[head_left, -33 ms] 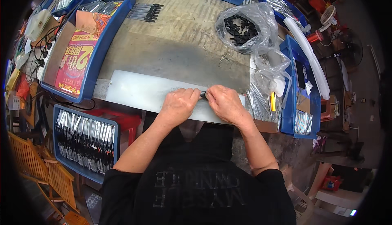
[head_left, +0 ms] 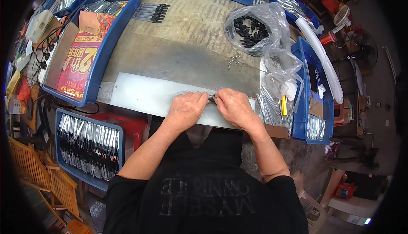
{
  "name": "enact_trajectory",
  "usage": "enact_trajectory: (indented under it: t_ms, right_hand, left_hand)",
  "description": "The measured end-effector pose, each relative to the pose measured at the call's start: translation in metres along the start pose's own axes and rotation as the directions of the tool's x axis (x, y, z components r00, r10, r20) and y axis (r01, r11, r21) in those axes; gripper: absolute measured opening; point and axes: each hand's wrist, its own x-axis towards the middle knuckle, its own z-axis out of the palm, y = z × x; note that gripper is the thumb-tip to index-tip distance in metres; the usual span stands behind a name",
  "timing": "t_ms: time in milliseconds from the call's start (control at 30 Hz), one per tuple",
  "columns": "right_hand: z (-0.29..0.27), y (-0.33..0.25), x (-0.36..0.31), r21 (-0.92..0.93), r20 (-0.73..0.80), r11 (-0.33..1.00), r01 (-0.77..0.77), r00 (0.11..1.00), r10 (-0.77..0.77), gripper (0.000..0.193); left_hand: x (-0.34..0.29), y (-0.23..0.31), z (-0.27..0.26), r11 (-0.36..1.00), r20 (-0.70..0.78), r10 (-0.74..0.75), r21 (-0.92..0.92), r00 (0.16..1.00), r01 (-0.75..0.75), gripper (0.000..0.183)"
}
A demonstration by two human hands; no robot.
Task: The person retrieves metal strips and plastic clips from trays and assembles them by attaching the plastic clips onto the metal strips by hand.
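Note:
Both hands meet over a white board [head_left: 144, 93] along the table's near edge. My left hand [head_left: 187, 108] is closed, its fingers curled round one end of a dark pen [head_left: 211, 98]. From the other side my right hand [head_left: 235, 107] pinches the same pen. Only a short black stretch shows between the fists; the fingers cover the rest. Beside my right hand lie loose, thin clear tubes [head_left: 267, 105] and a yellow-handled tool [head_left: 284, 105]. Farther off, several pens with black ends [head_left: 152, 13] lie in a row on the table.
A clear plastic bag [head_left: 278, 23] holding small black parts [head_left: 250, 33] stands at the back right. Blue trays flank the table, left [head_left: 94, 74] and right [head_left: 299, 106]. Below the table's left side sits a blue tray [head_left: 60, 149] full of pens, near a red stool [head_left: 137, 127].

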Motion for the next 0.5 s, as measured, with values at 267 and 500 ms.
enact_trajectory:
  t_ms: [267, 500]
  right_hand:
    - [-0.002, -0.004, 0.003, 0.056, -0.022, 0.991, -0.12, 0.992, 0.121, 0.012]
    - [0.001, 0.007, 0.002, 0.122, -0.005, 0.977, -0.174, 0.984, 0.176, 0.019]
  left_hand:
    - [-0.001, -0.002, 0.001, 1.0, -0.027, 0.011, 0.003, 1.0, -0.011, 0.015]
    - [0.0, -0.001, -0.001, 0.999, 0.003, -0.015, -0.033, 1.0, 0.015, 0.011]
